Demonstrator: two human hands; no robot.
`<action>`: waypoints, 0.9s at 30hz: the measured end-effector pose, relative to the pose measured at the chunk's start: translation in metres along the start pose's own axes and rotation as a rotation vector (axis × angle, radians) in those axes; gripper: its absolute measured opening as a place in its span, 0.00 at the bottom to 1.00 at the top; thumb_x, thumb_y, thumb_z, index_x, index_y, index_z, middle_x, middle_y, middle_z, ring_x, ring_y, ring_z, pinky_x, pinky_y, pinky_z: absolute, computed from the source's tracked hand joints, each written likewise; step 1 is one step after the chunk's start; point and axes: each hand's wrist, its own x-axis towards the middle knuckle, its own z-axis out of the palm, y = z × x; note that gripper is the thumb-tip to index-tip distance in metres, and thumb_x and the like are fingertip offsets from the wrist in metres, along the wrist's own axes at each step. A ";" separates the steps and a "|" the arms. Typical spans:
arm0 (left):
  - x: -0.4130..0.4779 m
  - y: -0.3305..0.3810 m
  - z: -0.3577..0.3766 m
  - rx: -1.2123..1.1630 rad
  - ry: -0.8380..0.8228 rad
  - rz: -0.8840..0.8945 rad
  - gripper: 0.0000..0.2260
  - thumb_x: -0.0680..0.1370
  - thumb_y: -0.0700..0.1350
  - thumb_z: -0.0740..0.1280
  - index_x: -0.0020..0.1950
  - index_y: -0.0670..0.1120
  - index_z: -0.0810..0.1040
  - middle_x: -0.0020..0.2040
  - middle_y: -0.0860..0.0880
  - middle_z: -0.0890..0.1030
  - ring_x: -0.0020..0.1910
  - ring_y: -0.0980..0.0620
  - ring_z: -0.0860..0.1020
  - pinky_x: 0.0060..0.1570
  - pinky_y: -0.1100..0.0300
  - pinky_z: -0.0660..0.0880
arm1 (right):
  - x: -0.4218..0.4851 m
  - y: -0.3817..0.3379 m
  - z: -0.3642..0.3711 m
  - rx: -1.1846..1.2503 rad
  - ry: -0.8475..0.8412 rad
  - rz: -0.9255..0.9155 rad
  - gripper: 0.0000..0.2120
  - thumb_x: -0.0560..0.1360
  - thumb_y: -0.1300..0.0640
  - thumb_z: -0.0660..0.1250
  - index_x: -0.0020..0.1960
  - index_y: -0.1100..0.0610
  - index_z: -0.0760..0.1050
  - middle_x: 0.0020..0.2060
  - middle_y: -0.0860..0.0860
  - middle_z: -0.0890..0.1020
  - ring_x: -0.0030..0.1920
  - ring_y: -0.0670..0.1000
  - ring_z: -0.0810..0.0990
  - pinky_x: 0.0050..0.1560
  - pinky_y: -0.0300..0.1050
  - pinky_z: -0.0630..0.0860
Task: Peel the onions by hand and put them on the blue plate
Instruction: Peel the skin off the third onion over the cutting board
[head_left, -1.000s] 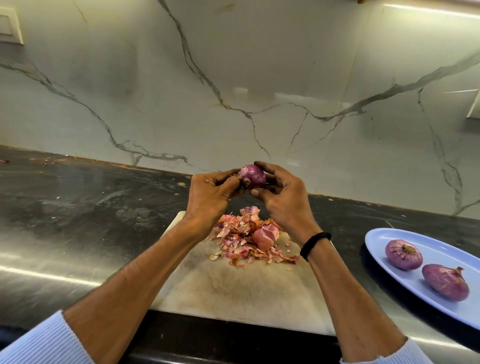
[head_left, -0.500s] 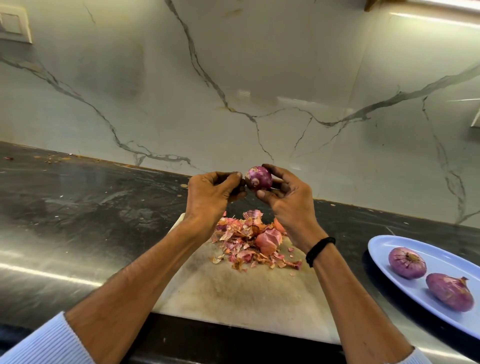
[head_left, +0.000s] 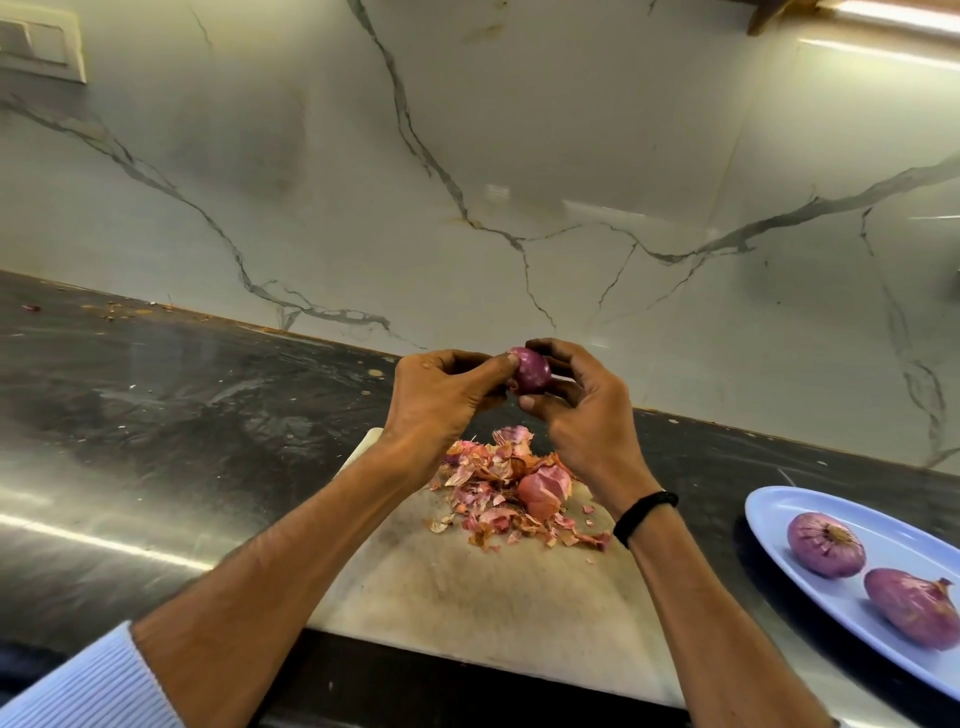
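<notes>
Head view: at frame centre the left hand (head_left: 441, 397) and right hand (head_left: 579, 415) pinch a small onion (head_left: 531, 370) between curled fingertips above the peel heap (head_left: 506, 493), the blue plate (head_left: 779, 494) lying lower right, nearer the right hand.

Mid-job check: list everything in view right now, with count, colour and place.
held onion: one, purple, between both hands above the board
plated onions: two, purple, on the plate
blue plate: one, light blue, right edge, on the counter
peel scraps: one heap, pink-orange, far part of the board
cutting board: one, off-white, stained, centre
counter: black, glossy
wall: white marble, grey veins, behind the counter
switch plate: one, white, top left
wristband: one, black, right wrist
sleeve: light blue, left arm
left hand: grips the onion
right hand: fingers curled round the onion
</notes>
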 end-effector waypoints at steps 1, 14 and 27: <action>0.000 0.000 0.000 0.015 0.008 0.005 0.07 0.72 0.43 0.75 0.49 0.43 0.84 0.42 0.47 0.87 0.44 0.50 0.86 0.44 0.61 0.82 | 0.000 0.001 0.000 -0.030 -0.006 -0.009 0.26 0.71 0.71 0.74 0.66 0.55 0.75 0.60 0.50 0.80 0.60 0.51 0.80 0.58 0.51 0.81; -0.002 -0.002 0.001 0.089 0.015 0.059 0.09 0.73 0.44 0.75 0.51 0.43 0.83 0.46 0.46 0.86 0.45 0.51 0.85 0.46 0.60 0.82 | 0.000 0.001 0.000 -0.003 -0.023 -0.012 0.24 0.70 0.70 0.75 0.61 0.52 0.75 0.59 0.48 0.78 0.59 0.52 0.81 0.55 0.52 0.82; -0.003 0.000 0.000 0.068 -0.003 0.065 0.04 0.76 0.37 0.72 0.48 0.44 0.85 0.42 0.50 0.87 0.45 0.51 0.86 0.46 0.62 0.82 | 0.000 -0.006 0.001 0.060 -0.013 -0.010 0.21 0.68 0.68 0.77 0.52 0.49 0.75 0.55 0.50 0.80 0.58 0.49 0.81 0.58 0.51 0.81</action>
